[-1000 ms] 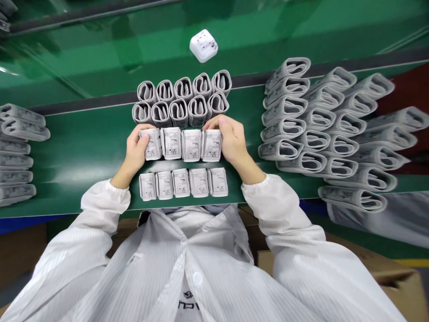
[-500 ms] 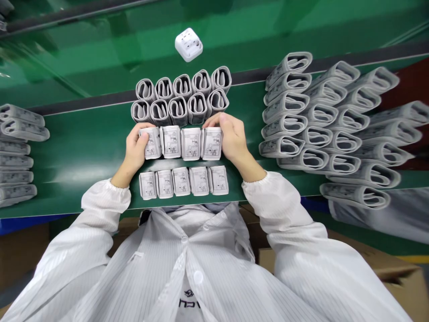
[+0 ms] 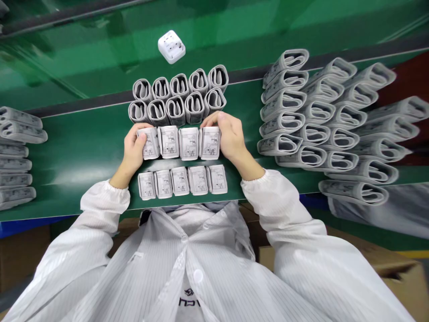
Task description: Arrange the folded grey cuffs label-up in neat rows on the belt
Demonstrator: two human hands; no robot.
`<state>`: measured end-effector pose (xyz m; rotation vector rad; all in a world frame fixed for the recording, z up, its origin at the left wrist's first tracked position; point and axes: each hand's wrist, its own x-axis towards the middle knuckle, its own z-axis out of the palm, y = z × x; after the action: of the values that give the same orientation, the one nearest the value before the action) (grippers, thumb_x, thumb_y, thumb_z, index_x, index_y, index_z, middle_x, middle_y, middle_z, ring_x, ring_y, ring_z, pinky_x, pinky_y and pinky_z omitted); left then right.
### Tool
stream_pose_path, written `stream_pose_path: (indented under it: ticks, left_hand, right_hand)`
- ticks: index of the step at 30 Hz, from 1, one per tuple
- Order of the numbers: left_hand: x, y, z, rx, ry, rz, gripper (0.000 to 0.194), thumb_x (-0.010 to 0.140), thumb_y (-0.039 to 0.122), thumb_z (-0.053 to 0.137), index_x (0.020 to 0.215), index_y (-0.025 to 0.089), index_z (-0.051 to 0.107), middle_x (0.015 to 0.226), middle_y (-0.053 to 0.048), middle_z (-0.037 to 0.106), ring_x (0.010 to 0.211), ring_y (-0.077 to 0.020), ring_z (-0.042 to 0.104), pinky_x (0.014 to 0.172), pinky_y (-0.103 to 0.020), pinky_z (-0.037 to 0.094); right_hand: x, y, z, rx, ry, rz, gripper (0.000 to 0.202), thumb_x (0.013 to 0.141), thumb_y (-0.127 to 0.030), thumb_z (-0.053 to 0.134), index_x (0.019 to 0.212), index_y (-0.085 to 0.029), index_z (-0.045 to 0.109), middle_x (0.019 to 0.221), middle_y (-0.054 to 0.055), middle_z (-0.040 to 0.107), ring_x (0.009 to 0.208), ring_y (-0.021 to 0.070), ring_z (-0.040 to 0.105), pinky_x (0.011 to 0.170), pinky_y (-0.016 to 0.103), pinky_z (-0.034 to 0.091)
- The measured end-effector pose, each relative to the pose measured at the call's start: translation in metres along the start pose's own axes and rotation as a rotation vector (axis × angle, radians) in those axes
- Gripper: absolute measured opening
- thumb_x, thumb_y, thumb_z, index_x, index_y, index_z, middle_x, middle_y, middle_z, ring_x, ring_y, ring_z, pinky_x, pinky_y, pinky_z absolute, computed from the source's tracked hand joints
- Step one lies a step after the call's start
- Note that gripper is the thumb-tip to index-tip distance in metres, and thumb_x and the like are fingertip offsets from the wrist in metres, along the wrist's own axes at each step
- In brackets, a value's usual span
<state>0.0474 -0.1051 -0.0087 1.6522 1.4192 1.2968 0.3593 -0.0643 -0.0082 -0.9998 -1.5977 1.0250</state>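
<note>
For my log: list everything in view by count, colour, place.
Middle rolls: four, grey, centre
Front rolls: five, grey, foreground
Rear rolls: ten, grey, beyond middle
Right rolls: about twenty, grey, right
Left rolls: six visible, grey, left
Far surface: one, green, back
Socketed block: one, white, far surface
Bench: one, green, beneath rolls
Red patch: one, red, right
Cloth: one, grey, lower right
Boxes: several, brown, below
Coat: one, white, worn
Left hand: one, leftmost middle roll
Right hand: one, rightmost
</note>
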Motion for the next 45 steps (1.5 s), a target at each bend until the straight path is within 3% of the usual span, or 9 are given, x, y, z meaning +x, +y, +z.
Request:
stream_pose_path:
  ticks: [5,11,15,18,21,28,33,40,45]
  left_hand:
    - [-0.002,-0.002,0.0,0.008,0.001,0.014,0.064,0.101,0.087,0.053,0.106,0.026,0.072,0.099,-0.005,0.073,0.087,-0.022,0.071,0.083,-0.038,0.061]
    - [0.004,-0.004,-0.022,0.249,-0.055,0.241,0.067,0.083,0.089,0.077,0.11,0.028,0.073,0.111,-0.009,0.075,0.112,-0.0339,0.071,0.109,-0.056,0.056]
    - [0.0,-0.008,-0.038,0.33,-0.025,0.282,0.066,0.078,0.093,0.074,0.095,0.029,0.071,0.1,-0.009,0.073,0.107,-0.0366,0.07,0.109,-0.066,0.052]
    - [-0.011,-0.005,-0.041,0.192,-0.258,0.411,0.062,0.084,0.092,0.066,0.086,0.03,0.068,0.081,-0.004,0.068,0.081,-0.0295,0.069,0.087,-0.056,0.057]
    - [-0.018,0.005,-0.041,0.063,-0.513,0.521,0.043,0.097,0.071,0.066,0.09,0.029,0.067,0.074,-0.002,0.067,0.069,-0.0234,0.064,0.069,-0.042,0.052]
    - [-0.014,0.025,-0.053,0.18,-0.769,0.39,0.039,0.102,0.05,0.07,0.077,0.024,0.056,0.067,0.001,0.063,0.064,-0.0168,0.056,0.069,-0.036,0.043]
    - [-0.018,0.027,-0.052,0.131,-0.726,0.298,0.046,0.106,0.046,0.07,0.068,0.022,0.06,0.081,-0.005,0.073,0.075,-0.0176,0.066,0.074,-0.034,0.051]
    - [-0.022,0.018,-0.049,0.173,-0.425,0.269,0.041,0.107,0.045,0.071,0.075,0.021,0.062,0.092,-0.006,0.074,0.084,-0.0172,0.069,0.08,-0.034,0.055]
    - [-0.02,0.007,-0.049,0.238,-0.333,0.241,0.049,0.111,0.053,0.062,0.074,0.021,0.061,0.089,-0.007,0.072,0.084,-0.0182,0.067,0.08,-0.036,0.055]
  right_hand:
    - [0.001,-0.002,-0.002,0.002,-0.015,-0.038,0.068,0.112,-0.081,0.035,0.086,-0.027,0.067,0.092,0.007,0.073,0.091,0.0257,0.073,0.09,0.049,0.064]
    - [0.0,-0.005,-0.011,-0.194,-0.122,-0.295,0.04,0.095,-0.068,0.079,0.085,-0.03,0.069,0.106,0.007,0.077,0.103,0.0327,0.074,0.098,0.062,0.063]
    - [-0.001,0.001,-0.019,-0.276,-0.106,-0.363,0.028,0.093,-0.057,0.083,0.088,-0.032,0.072,0.114,0.008,0.077,0.113,0.0381,0.073,0.106,0.071,0.059]
    - [-0.004,0.008,-0.024,-0.292,-0.018,-0.345,0.028,0.096,-0.059,0.079,0.096,-0.032,0.074,0.116,0.011,0.076,0.117,0.042,0.072,0.109,0.073,0.056]
    - [-0.006,0.013,-0.029,-0.34,0.058,-0.274,0.035,0.1,-0.064,0.07,0.1,-0.03,0.073,0.113,0.015,0.074,0.118,0.044,0.071,0.105,0.07,0.058]
    - [-0.003,0.011,-0.031,-0.627,0.17,-0.158,0.037,0.108,-0.062,0.055,0.098,-0.029,0.067,0.089,0.011,0.066,0.094,0.0345,0.069,0.082,0.053,0.058]
    - [-0.004,0.006,-0.032,-0.725,0.2,-0.114,0.039,0.113,-0.057,0.043,0.095,-0.031,0.066,0.083,0.011,0.063,0.088,0.0324,0.063,0.081,0.054,0.055]
    - [0.0,-0.012,-0.045,-0.501,0.147,-0.112,0.043,0.107,-0.059,0.053,0.074,-0.033,0.045,0.072,0.007,0.055,0.072,0.0256,0.05,0.075,0.048,0.043]
    - [0.005,-0.038,-0.068,-0.243,-0.252,0.076,0.052,0.102,-0.056,0.069,0.06,-0.028,0.055,0.064,0.004,0.058,0.062,0.0172,0.049,0.063,0.04,0.036]
